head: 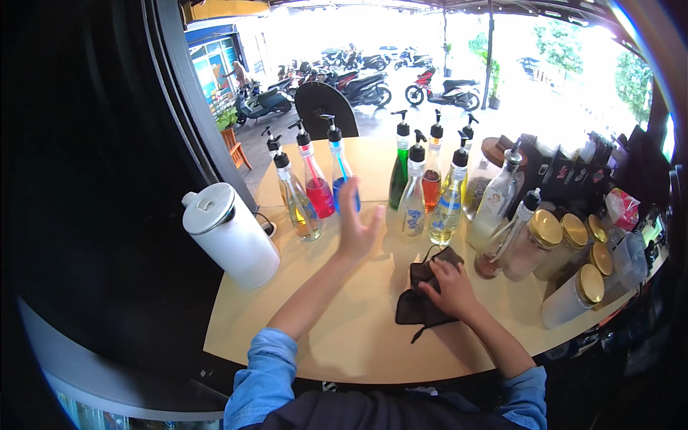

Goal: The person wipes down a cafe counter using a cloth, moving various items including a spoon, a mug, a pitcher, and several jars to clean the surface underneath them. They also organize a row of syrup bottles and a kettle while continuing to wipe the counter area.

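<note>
My left hand (359, 228) is raised over the wooden counter with its fingers apart and nothing in it. It appears just in front of a pump bottle of blue liquid (338, 185), covering part of it; contact cannot be made out. Beside that bottle stand a pump bottle of pinkish-red liquid (319, 193) and one of amber liquid (303, 217). With bent fingers, my right hand (451, 285) presses on a dark brown cloth (419, 309), which lies crumpled with a thin loop at its far end. A mostly clear pump bottle (413, 209) stands beyond the cloth.
A white lidded jug (242, 252) stands at the left. Further pump bottles with green liquid (399, 177) and red liquid (431, 188) line the back. Gold-lidded jars (570, 301) and a tall pourer bottle (492, 201) crowd the right. Parked motorbikes (365, 88) are outside.
</note>
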The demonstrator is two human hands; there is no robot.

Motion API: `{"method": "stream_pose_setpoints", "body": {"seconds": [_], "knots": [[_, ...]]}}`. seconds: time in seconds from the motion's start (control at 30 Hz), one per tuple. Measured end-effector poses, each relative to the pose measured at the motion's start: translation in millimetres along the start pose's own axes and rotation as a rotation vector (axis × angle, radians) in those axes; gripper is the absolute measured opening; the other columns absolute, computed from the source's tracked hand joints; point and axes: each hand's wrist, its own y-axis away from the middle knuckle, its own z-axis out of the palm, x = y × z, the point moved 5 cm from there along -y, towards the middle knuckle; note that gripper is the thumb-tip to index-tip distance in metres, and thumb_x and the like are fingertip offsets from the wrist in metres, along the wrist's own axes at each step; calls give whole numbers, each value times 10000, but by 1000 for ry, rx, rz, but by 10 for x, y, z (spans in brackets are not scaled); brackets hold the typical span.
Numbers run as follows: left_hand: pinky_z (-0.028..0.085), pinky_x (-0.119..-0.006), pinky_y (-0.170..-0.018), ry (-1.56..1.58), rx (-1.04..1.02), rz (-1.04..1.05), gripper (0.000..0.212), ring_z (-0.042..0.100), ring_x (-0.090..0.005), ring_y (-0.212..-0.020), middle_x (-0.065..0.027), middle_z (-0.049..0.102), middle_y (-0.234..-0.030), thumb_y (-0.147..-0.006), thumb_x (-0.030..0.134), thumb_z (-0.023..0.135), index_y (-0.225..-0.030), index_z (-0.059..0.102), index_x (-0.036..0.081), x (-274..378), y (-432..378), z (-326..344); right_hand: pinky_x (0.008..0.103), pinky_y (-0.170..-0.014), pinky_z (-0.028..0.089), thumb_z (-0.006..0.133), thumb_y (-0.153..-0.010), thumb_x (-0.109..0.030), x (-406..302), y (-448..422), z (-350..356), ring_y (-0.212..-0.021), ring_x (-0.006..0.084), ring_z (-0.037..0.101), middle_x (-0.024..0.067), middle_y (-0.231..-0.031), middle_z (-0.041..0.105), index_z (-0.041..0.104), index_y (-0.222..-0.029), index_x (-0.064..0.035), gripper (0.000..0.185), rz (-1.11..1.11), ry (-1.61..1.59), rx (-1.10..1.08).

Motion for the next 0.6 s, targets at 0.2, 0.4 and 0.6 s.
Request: {"method": "stream_pose_setpoints", "body": {"seconds": [0.2,0.4,0.6], "knots": [[209,-446,-1090,-334,309,-140,719,250,-360,-1315,-236,265,-1385,-858,215,613,-1386,200,-46,-547,-36,-1156,616,-1061,144,507,-885,-402,-270,-268,524,-1320,390,287,193,-1421,337,371,-1351,-3,628,-200,121,287],[300,-417,-1062,-207,48,-367,673,416,-364,-1248,-265,432,-1314,-863,239,622,-1350,283,-77,-1279,-5,-1147,630,-1049,168,490,-877,-435,-938,-839,824,-1311,376,318,191,-1396,376,453,-1304,-18,598,-310,87,327],[304,-411,-1052,-237,25,-368,668,406,-356,-1255,-263,418,-1325,-875,249,617,-1348,281,-81,-1098,121,-1153,595,-1085,131,437,-896,-470,-1330,-1065,993,-1338,364,292,162,-1423,362,438,-1330,-65,594,-296,59,230]]}}
